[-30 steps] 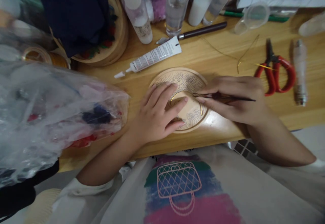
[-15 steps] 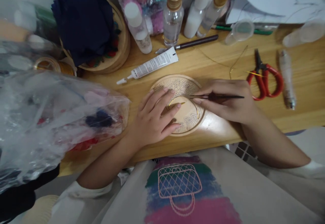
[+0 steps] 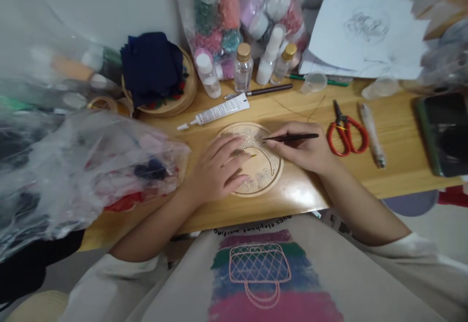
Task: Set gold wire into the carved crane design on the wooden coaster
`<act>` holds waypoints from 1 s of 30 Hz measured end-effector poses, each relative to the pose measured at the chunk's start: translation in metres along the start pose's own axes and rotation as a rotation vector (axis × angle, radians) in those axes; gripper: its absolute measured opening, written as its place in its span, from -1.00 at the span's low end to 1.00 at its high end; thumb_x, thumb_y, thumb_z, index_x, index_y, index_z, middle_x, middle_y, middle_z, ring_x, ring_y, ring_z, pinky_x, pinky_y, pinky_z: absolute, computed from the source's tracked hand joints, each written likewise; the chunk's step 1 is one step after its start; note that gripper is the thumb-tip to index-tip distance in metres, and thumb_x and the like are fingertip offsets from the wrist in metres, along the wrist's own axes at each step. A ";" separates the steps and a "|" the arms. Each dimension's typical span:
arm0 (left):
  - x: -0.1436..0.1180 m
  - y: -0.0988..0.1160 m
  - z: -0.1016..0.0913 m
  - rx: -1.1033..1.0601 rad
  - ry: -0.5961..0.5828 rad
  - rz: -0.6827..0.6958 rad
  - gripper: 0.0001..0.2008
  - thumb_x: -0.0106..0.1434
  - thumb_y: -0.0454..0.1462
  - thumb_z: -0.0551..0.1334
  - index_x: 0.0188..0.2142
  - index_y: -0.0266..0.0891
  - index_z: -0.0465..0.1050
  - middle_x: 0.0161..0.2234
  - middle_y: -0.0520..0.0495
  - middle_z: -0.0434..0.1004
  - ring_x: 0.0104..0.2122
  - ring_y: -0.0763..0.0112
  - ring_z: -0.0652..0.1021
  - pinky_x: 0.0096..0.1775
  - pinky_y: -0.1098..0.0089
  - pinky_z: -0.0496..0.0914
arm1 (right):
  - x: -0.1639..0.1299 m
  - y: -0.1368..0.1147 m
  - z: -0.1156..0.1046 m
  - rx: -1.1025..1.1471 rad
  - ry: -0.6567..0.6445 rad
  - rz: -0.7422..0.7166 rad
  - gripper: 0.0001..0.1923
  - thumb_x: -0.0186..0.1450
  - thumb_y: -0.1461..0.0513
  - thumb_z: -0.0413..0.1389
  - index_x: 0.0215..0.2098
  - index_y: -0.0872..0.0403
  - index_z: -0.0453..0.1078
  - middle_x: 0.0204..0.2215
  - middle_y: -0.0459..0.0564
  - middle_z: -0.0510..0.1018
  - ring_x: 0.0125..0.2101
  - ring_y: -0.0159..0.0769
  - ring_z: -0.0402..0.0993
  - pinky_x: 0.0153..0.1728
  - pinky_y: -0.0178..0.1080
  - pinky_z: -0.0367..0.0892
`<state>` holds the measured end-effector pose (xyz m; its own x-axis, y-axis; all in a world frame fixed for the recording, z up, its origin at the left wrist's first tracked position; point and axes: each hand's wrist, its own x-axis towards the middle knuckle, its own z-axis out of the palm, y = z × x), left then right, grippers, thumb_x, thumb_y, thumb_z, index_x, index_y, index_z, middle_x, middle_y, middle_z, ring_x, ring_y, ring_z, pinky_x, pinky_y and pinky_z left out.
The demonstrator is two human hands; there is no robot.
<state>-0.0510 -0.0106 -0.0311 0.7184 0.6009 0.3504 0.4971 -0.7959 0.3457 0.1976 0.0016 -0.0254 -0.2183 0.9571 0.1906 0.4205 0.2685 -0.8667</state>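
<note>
A round wooden disc [image 3: 256, 191] lies on the table, printed with fine dark wave and feather-like lines. Thin gold wire [image 3: 272, 170] curves along its right part, and a short gold piece [image 3: 253, 156] shows beside my left fingers. My left hand [image 3: 219, 166] rests over the disc's left side, fingers spread and slightly bent. Part of the pattern is hidden under it. My right hand [image 3: 303, 149] pinches dark tweezers [image 3: 298, 137], their tips over the lined upper right area of the disc. Whether the tips grip any wire is too small to tell.
Behind the disc lie a white glue tube [image 3: 223, 110] and a dark-handled craft knife [image 3: 270, 90], with small bottles [image 3: 243, 68] beyond. Red-handled pliers [image 3: 347, 134], a clear pen-like tool [image 3: 373, 134] and a phone [image 3: 444, 132] are at right. Plastic bags [image 3: 91, 161] crowd the left.
The camera view has tilted up and drawn back, showing more of the table's far side. The tweezer tips have shifted slightly toward the disc's upper part. My left fingers are a bit more bent.
</note>
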 end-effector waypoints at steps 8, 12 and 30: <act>-0.001 -0.011 0.007 -0.014 0.204 -0.207 -0.77 0.36 -0.23 0.13 -0.02 -0.24 0.35 0.03 -0.24 0.49 0.05 0.21 0.50 0.06 0.08 0.43 | 0.004 0.009 0.005 0.286 0.111 0.144 -0.79 0.08 0.10 0.34 -0.44 0.06 0.52 -0.54 -0.10 0.57 -0.55 -0.40 0.42 -0.53 -0.32 0.34; 0.000 -0.009 0.010 0.031 0.195 -0.218 -0.79 0.37 -0.29 0.09 -0.07 -0.29 0.41 -0.03 -0.25 0.53 0.02 0.21 0.52 0.04 0.07 0.44 | 0.006 0.012 0.006 0.382 0.142 0.147 -0.71 0.03 0.04 0.36 -0.41 0.06 0.51 -0.49 -0.07 0.59 -0.54 -0.39 0.46 -0.50 -0.29 0.39; 0.004 -0.006 0.011 0.182 0.163 -0.132 -0.78 0.35 -0.36 0.09 -0.11 -0.32 0.48 -0.12 -0.21 0.60 -0.05 0.23 0.56 -0.01 0.15 0.49 | 0.003 0.004 0.004 0.513 0.145 0.193 -0.65 0.00 0.00 0.37 -0.49 0.06 0.43 -0.64 -0.10 0.55 -0.62 -0.36 0.49 -0.59 -0.31 0.40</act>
<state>-0.0456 -0.0046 -0.0418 0.5613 0.6925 0.4532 0.6709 -0.7014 0.2407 0.1955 0.0049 -0.0298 -0.0417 0.9985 0.0366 -0.0489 0.0346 -0.9982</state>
